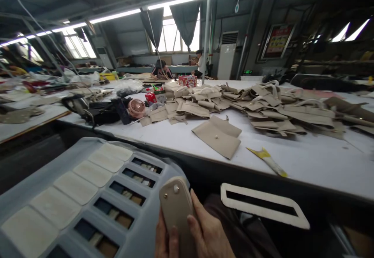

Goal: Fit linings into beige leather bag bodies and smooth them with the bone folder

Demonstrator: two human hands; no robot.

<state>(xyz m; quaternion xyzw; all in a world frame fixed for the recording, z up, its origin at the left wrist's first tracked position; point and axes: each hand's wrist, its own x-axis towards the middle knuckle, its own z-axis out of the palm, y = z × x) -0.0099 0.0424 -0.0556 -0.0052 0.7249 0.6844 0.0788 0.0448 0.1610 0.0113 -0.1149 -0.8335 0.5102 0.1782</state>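
Observation:
Low in the middle of the head view, a rounded taupe leather piece [177,211] stands nearly upright between my hands. It has small metal studs and a pale tab near its top. My left hand [166,236] grips its left edge, fingers partly hidden behind it and cut off by the frame. My right hand [209,230] is closed on the right edge, with the thumb against the face. To the right of my hands, by my dark-clothed lap, lies an off-white frame-shaped piece [233,203] with a long slot.
A blue-grey slotted plastic crate [140,213] stands at left, bearing several off-white rectangles [76,188]. On the white table [163,141] lie a flat taupe piece [217,135], a yellow flat tool [267,160], a heap of taupe leather pieces [277,110] and a pink fan [136,108].

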